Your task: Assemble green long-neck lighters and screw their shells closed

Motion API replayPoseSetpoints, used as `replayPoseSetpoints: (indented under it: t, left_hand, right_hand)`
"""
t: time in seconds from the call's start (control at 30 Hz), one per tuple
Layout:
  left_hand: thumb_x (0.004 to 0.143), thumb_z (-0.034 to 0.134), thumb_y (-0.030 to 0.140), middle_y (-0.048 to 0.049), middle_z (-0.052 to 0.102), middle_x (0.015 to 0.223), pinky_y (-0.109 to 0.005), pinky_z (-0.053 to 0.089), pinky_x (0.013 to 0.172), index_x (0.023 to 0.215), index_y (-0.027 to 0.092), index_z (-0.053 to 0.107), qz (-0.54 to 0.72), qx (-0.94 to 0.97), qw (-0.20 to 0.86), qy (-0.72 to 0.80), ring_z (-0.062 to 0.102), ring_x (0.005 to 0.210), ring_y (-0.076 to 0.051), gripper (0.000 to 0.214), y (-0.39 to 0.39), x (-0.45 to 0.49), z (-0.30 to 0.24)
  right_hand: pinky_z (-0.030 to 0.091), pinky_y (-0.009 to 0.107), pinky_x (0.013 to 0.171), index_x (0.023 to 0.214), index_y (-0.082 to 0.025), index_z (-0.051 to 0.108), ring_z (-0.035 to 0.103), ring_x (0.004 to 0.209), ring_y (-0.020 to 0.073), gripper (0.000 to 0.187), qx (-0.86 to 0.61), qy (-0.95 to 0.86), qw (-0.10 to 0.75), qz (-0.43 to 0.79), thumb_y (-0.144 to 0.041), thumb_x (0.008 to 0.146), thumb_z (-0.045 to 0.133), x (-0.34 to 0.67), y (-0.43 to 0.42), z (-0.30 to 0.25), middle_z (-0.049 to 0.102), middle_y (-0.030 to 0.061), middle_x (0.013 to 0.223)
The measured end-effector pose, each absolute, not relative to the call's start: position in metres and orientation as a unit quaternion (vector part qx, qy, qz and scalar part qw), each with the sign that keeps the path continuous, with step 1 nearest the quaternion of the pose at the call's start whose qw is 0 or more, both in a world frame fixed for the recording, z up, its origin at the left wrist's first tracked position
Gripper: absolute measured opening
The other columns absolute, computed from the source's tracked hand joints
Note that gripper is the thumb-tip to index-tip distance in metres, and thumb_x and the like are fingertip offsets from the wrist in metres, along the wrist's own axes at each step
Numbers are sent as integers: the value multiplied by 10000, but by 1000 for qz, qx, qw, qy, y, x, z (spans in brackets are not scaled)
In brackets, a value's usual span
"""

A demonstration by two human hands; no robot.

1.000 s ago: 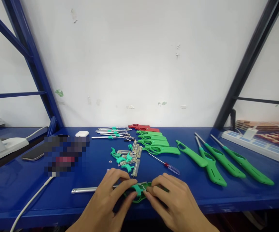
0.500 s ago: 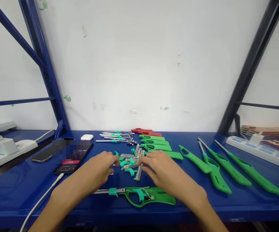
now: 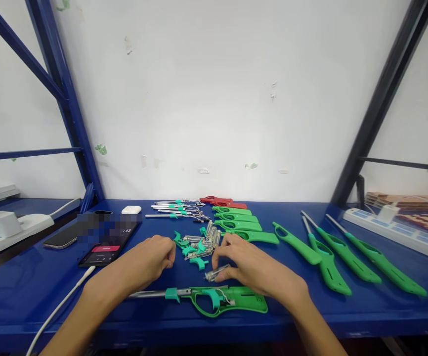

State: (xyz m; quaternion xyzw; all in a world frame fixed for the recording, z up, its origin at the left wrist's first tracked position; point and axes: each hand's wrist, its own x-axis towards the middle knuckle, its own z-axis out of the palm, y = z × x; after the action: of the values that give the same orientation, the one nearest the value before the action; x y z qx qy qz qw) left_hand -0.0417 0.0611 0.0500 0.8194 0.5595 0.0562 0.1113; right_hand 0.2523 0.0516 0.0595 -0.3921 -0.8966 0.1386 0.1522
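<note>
An open green lighter half-shell point(image 3: 232, 300) with a teal trigger and a metal tube lies near the front edge of the blue shelf point(image 3: 347, 311). Just above it, my right hand point(image 3: 253, 264) pinches a small clear cylinder point(image 3: 216, 273) between thumb and fingers. My left hand point(image 3: 145, 262) hovers to the left with its fingers curled and pinched; what they hold, if anything, is too small to see. Between both hands lies a heap of teal triggers and clear cylinders point(image 3: 197, 243).
Green shells point(image 3: 238, 222) and a red one point(image 3: 223, 201) lie in a row behind the heap, beside metal tube assemblies point(image 3: 175, 207). Finished green lighters point(image 3: 347, 252) are at the right. A phone point(image 3: 106, 242), an earbud case point(image 3: 131, 209), a white cable point(image 3: 56, 311) and power strips point(image 3: 395, 225) flank the area.
Both hands left the green shell on the shelf and reached to the parts heap. My right hand has since drawn back toward me with a clear cylinder pinched in it.
</note>
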Motion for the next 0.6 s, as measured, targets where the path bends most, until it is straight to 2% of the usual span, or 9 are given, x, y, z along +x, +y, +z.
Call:
replayPoseSetpoints:
  t: [0.13, 0.27, 0.37, 0.5, 0.57, 0.6]
  left_hand:
    - [906, 525, 93, -55, 727, 924, -309, 397, 706, 870, 228, 659, 62, 808, 103, 577, 653, 852, -244, 193, 53, -38, 52]
    - [909, 498, 77, -78, 726, 934, -324, 418, 727, 851, 218, 638, 66, 796, 94, 595, 665, 870, -257, 206, 54, -40, 48]
    - [913, 496, 87, -87, 725, 955, -337, 439, 753, 835, 217, 632, 66, 794, 89, 598, 666, 892, -268, 203, 55, -41, 49]
    - [936, 491, 110, -91, 720, 966, -357, 450, 787, 839, 215, 638, 60, 797, 86, 595, 667, 913, -277, 204, 54, -38, 53]
    - [947, 486, 119, -94, 719, 970, -362, 450, 791, 846, 213, 639, 54, 798, 88, 594, 664, 912, -278, 206, 52, -37, 56]
    - [951, 483, 120, -95, 718, 973, -364, 450, 791, 847, 213, 638, 52, 798, 90, 594, 663, 910, -278, 208, 52, -36, 56]
  right_hand:
    - [470, 281, 790, 964, -227, 727, 649, 985, 200, 134, -382, -900, 155, 143, -263, 930, 852, 251, 55, 57, 690, 3, 1036]
    - [446, 309, 774, 971, -230, 685, 655, 909, 205, 87, -377, -890, 210, 147, -272, 1033, 729, 253, 58, 59, 732, 1, 979]
    - [465, 294, 736, 1066, -254, 672, 681, 809, 176, 129, -371, -871, 270, 179, -287, 1123, 561, 254, 56, 66, 744, -25, 895]
    - [530, 262, 750, 1330, -267, 639, 730, 730, 135, 295, -354, -841, 333, 237, -286, 1168, 394, 253, 53, 73, 762, -37, 843]
    - [536, 255, 742, 1336, -258, 652, 734, 715, 131, 312, -352, -830, 355, 249, -292, 1162, 395, 253, 54, 74, 769, -30, 859]
    - [534, 254, 729, 1272, -249, 683, 730, 705, 132, 310, -354, -824, 364, 251, -303, 1160, 399, 253, 55, 73, 770, -26, 863]
